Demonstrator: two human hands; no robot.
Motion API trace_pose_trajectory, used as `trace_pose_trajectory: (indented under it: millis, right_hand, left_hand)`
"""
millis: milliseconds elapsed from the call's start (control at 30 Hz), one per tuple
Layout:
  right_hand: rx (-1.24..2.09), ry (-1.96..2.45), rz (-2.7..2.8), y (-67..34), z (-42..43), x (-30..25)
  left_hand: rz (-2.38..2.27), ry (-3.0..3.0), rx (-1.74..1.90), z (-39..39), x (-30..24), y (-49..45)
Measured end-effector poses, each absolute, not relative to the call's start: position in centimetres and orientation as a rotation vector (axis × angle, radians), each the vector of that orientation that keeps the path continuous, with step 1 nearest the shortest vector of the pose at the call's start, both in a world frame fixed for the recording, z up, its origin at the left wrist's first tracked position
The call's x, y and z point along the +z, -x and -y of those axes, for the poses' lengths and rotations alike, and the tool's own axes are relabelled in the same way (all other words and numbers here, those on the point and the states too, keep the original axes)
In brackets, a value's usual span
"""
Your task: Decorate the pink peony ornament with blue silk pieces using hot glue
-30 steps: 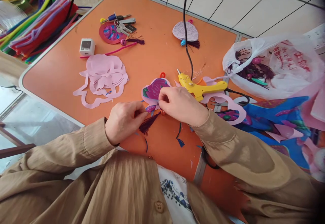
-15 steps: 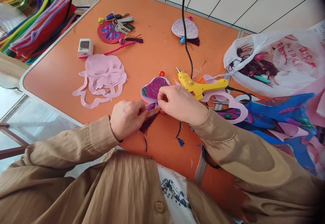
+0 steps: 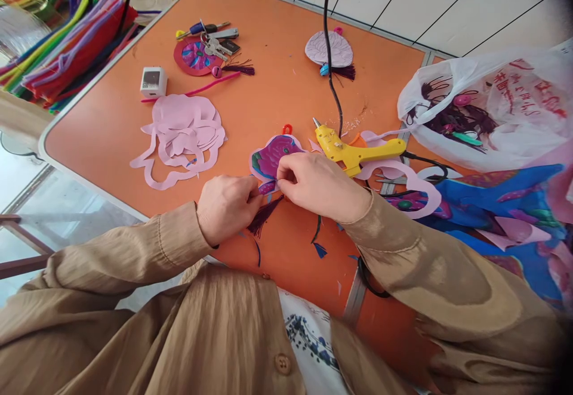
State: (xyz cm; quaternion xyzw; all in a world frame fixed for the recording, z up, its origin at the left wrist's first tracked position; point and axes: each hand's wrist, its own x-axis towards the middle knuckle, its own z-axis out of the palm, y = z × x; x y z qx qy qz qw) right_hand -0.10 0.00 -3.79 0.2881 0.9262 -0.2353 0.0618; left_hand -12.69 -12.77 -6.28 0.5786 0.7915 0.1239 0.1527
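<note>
A purple flower-patterned pendant (image 3: pixel 275 155) with a pink backing lies between my hands. A red loop (image 3: pixel 287 128) tops it, and a dark tassel (image 3: pixel 265 216) trails from its lower end. My left hand (image 3: pixel 229 207) is closed in a pinch at the pendant's lower left edge. The thumb and fingers of my right hand (image 3: pixel 320 183) pinch its lower right part and cover some of it. Just beyond my right hand, a yellow hot glue gun (image 3: pixel 353 151) rests on its side, nozzle pointing up and left.
Pink cut scraps (image 3: pixel 183 135) and a white charger (image 3: pixel 153 82) lie left. Farther back are keys (image 3: pixel 215 49) on a round pendant and a pale tasselled pendant (image 3: pixel 330 49). A black cord (image 3: pixel 330 67) hangs across the table. Right are a plastic bag (image 3: pixel 492 108) and blue printed fabric (image 3: pixel 501 198).
Both hands keep nearly the same pinch on the pendant. The small orange bell below it, visible before, is now mostly hidden by my right hand. The view has shifted slightly.
</note>
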Motion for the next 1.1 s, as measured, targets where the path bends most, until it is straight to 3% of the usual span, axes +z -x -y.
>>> trace_pose_trajectory:
  millis: [1100]
  right_hand:
    - [-0.690,-0.733,-2.826,-0.4,0.4,-4.0]
  left_hand:
    - [-2.070,-1.691,0.532,14.0,-5.2,14.5]
